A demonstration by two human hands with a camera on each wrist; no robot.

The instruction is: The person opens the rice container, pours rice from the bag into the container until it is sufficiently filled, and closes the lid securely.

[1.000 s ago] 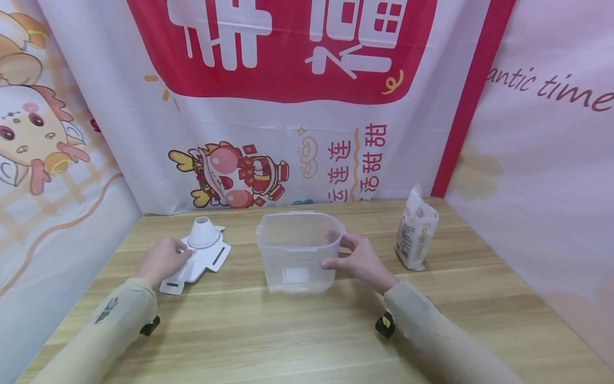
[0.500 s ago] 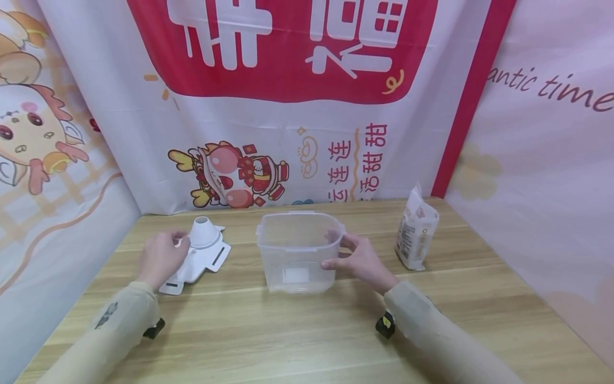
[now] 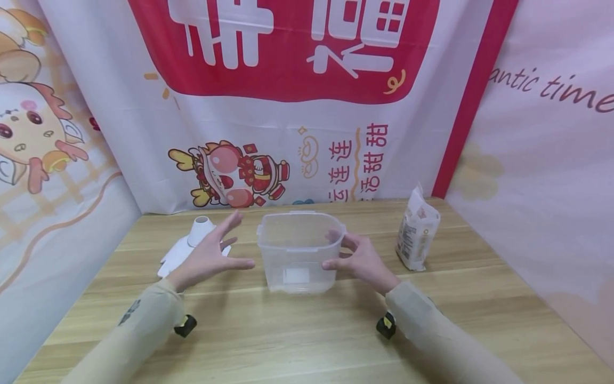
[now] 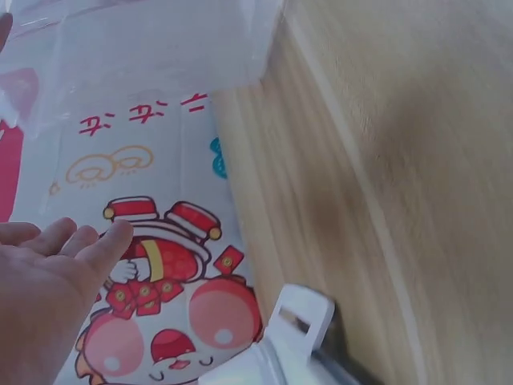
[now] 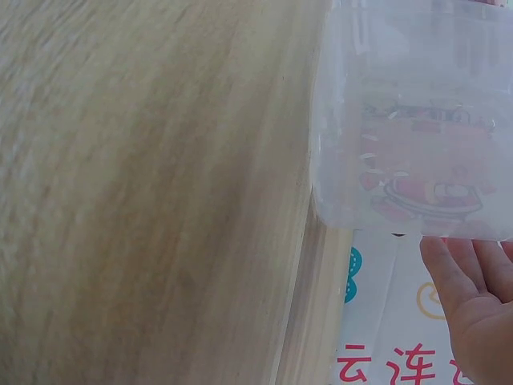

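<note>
A clear plastic container [image 3: 297, 274] with an open top stands upright mid-table, a white label on its front. My right hand [image 3: 362, 261] holds its rounded right end, thumb at the front and fingers round the back. In the right wrist view, the fingers [image 5: 457, 277] meet the container's wall [image 5: 417, 160]. My left hand [image 3: 208, 258] is spread just left of the container, apart from it, with nothing in its grasp. Behind that hand lies a flat white plastic piece with slotted tabs and a raised cone [image 3: 199, 230], partly hidden by the hand.
A white printed packet [image 3: 418, 234] stands upright at the right rear of the wooden table [image 3: 297, 341]. Printed cloth curtains [image 3: 307, 149] close in the back and both sides.
My left hand has left the white coned piece and moved right towards the container, its fingers spreading. The right hand and the container have stayed in place.
</note>
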